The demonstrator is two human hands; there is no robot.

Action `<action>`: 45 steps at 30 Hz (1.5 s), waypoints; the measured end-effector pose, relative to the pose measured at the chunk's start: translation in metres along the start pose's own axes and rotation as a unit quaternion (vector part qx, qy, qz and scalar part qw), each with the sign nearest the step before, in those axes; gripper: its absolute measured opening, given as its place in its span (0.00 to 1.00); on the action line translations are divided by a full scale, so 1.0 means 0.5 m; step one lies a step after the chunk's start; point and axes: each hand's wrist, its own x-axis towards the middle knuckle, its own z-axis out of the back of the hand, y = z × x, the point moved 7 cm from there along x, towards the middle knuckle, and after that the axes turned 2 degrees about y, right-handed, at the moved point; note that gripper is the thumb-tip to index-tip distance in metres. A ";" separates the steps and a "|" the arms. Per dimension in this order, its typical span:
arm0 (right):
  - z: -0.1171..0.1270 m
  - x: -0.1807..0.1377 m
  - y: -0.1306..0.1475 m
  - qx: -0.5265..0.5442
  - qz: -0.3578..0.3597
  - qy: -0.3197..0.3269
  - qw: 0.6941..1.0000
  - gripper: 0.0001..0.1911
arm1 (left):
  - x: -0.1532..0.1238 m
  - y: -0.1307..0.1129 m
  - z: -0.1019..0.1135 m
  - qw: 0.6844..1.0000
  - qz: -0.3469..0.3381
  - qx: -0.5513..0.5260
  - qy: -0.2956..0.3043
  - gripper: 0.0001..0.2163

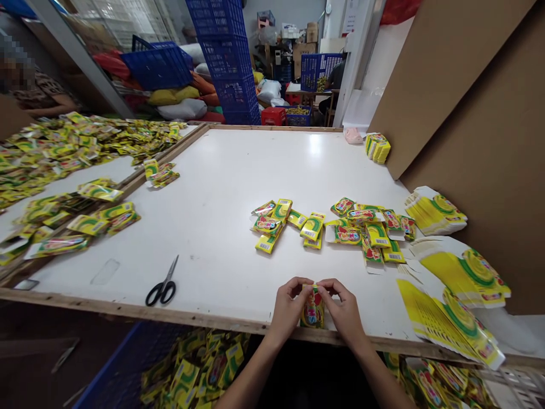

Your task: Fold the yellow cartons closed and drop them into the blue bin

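Observation:
At the table's front edge, my left hand (292,304) and my right hand (341,305) pinch the top end of a small yellow and green printed box (313,311). Both thumbs press at its upper edge, and the fingertips curl behind it. Beyond my hands lies a small group of similar boxes (272,226), and farther right a larger group (366,230), some with white flaps sticking out. Fanned stacks of flat yellow cartons (462,272) rest to the right of my right hand.
Black-handled scissors (164,287) lie left on the white table (221,187). Many packs (63,147) cover the neighbouring table, where a person sits. A blue basket (123,358) of packs stands below the edge. Cardboard (460,85) leans at right. Blue crates (225,62) are stacked behind.

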 end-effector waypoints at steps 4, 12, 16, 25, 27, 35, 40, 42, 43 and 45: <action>0.002 -0.007 0.010 -0.015 0.035 0.015 0.999 0.12 | -0.010 -0.011 0.003 0.999 -0.023 0.018 0.021 0.09; 0.014 0.076 0.018 -0.068 0.051 -0.028 0.996 0.13 | -0.057 -0.062 0.074 0.995 -0.055 0.061 -0.059 0.10; -0.009 0.181 0.030 -0.174 0.096 -0.103 0.975 0.16 | -0.126 -0.137 0.221 0.970 -0.076 0.198 -0.122 0.11; -0.079 0.285 0.034 -0.299 0.138 -0.083 0.941 0.14 | -0.188 -0.169 0.311 0.927 -0.079 0.328 -0.163 0.13; -0.046 0.257 0.044 -0.283 0.139 -0.087 0.945 0.12 | -0.157 -0.133 0.261 0.951 -0.056 0.270 -0.143 0.13; -0.026 0.025 -0.006 0.178 -0.059 -0.099 0.977 0.14 | -0.032 0.005 0.028 0.990 0.006 -0.121 -0.073 0.20; -0.049 -0.036 -0.028 0.146 -0.063 -0.089 0.983 0.11 | -0.027 -0.004 0.012 0.989 -0.022 -0.130 -0.067 0.19; -0.042 -0.033 -0.026 0.128 -0.053 -0.075 0.988 0.15 | -0.031 -0.011 0.010 0.994 -0.021 -0.109 -0.022 0.21; -0.039 -0.028 -0.024 0.127 -0.048 -0.058 0.989 0.18 | -0.033 -0.012 0.009 0.995 -0.017 -0.102 -0.003 0.22; -0.035 -0.019 -0.022 0.128 -0.040 -0.019 0.991 0.21 | -0.034 -0.010 0.010 0.996 -0.005 -0.091 0.025 0.24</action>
